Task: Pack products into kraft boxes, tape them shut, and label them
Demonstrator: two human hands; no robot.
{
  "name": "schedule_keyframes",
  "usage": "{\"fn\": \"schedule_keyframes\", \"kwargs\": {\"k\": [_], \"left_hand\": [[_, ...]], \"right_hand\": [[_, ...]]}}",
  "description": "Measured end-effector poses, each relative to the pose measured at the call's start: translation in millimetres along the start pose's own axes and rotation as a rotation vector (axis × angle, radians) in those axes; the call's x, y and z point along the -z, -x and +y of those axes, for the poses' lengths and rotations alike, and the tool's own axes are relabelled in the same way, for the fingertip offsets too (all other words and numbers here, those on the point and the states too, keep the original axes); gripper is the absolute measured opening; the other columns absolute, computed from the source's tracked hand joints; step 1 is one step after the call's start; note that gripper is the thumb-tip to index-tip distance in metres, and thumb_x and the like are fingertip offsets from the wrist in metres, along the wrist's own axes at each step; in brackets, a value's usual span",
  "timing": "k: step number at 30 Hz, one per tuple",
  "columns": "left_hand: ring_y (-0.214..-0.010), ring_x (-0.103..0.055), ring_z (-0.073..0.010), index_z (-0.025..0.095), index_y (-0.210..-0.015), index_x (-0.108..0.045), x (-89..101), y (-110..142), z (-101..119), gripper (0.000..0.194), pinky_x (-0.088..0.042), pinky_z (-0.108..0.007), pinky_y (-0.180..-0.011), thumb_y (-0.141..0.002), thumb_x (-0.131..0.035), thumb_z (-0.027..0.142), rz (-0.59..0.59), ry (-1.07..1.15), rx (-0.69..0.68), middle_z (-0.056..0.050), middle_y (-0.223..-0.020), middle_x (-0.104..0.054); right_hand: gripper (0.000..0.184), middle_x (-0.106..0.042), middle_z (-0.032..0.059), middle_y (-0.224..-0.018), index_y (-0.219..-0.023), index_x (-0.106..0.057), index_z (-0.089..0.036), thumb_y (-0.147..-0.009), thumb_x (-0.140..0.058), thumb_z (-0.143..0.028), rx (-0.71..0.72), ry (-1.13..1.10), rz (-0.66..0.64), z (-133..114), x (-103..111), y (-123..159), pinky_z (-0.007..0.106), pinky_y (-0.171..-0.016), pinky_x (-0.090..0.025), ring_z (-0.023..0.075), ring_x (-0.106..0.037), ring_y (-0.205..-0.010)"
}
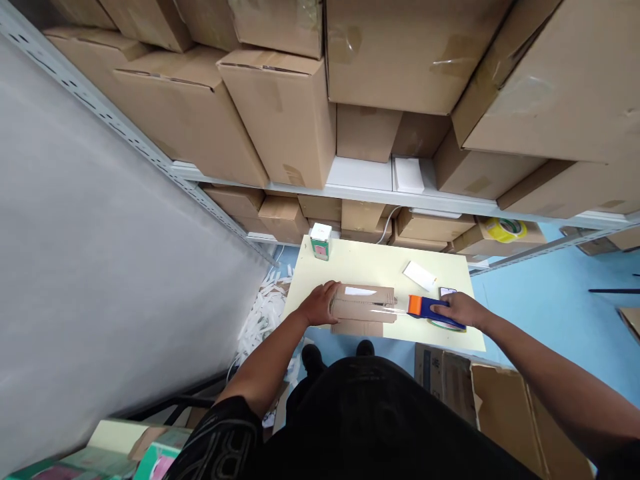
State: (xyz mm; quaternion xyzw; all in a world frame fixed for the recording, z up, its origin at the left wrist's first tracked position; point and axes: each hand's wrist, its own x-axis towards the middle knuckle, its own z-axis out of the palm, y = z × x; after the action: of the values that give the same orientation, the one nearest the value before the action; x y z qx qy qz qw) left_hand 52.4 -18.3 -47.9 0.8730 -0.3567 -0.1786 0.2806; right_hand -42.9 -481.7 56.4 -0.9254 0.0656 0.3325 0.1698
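Note:
A small brown cardboard box (364, 308) lies on the pale yellow table (370, 263), with a flap sticking out along its near side. My left hand (320, 305) grips the box's left end, fingers at the far edge and thumb at the near one. Wrapped round a tape dispenser (430, 311), blue with an orange head, my right hand (457, 309) holds it just right of the box. Clear tape stretches from the orange head onto the box top. A phone (447, 291), partly covered, lies beside my right hand.
A white-and-green carton (321, 241) stands at the table's far left; a flat white box (419, 275) lies right of centre. Shelves (360, 192) of cartons rise behind. Yellow tape (506, 229) rests on a carton. An open carton (505, 407) stands near right, paper scraps (265, 310) lie left.

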Motion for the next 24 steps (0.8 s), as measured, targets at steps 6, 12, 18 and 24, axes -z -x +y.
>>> {"fn": "schedule_keyframes", "kwargs": {"k": [6,12,18,24], "left_hand": [[-0.147,-0.04,-0.0399,0.021,-0.162,-0.026,-3.6,-0.1,-5.7,0.13,-0.032,-0.053,-0.124,-0.054,-0.095,0.044,0.008,0.004,0.005,-0.019,-0.16,-0.036],[-0.148,-0.039,-0.0391,0.024,-0.161,-0.026,-4.0,0.2,-5.8,0.129,-0.032,-0.053,-0.124,-0.054,-0.095,0.043,0.011,0.025,0.018,-0.017,-0.161,-0.035],[-0.146,-0.04,-0.0397,0.023,-0.161,-0.027,-1.2,0.2,-0.9,0.128,-0.034,-0.052,-0.124,-0.054,-0.096,0.041,0.0,0.019,0.037,-0.017,-0.161,-0.035],[-0.147,-0.04,-0.0382,0.021,-0.162,-0.025,1.5,1.1,0.7,0.129,-0.035,-0.05,-0.124,-0.055,-0.096,0.036,-0.017,0.044,0.039,-0.018,-0.162,-0.032]], "right_hand": [[0.06,-0.073,0.0103,-0.074,-0.076,-0.073,-0.02,-0.087,-0.053,-0.075,-0.03,0.007,-0.009,14.8,-5.2,-4.9,0.032,-0.066,-0.041,0.026,-0.068,-0.074],[0.061,-0.076,0.0153,-0.084,-0.084,-0.077,-0.016,-0.086,-0.058,-0.074,-0.053,0.074,-0.046,0.7,-21.0,-31.7,0.033,-0.073,-0.045,0.03,-0.07,-0.085],[0.065,-0.076,0.0159,-0.088,-0.086,-0.076,-0.013,-0.082,-0.061,-0.076,-0.085,-0.011,-0.106,-21.4,-35.8,-62.5,0.033,-0.07,-0.049,0.028,-0.071,-0.079],[0.043,-0.074,0.0074,-0.074,-0.075,-0.069,-0.016,-0.087,-0.065,-0.057,-0.399,-0.667,-0.396,-19.5,-52.5,-72.9,0.031,-0.065,-0.056,0.0202,-0.068,-0.065]]}}
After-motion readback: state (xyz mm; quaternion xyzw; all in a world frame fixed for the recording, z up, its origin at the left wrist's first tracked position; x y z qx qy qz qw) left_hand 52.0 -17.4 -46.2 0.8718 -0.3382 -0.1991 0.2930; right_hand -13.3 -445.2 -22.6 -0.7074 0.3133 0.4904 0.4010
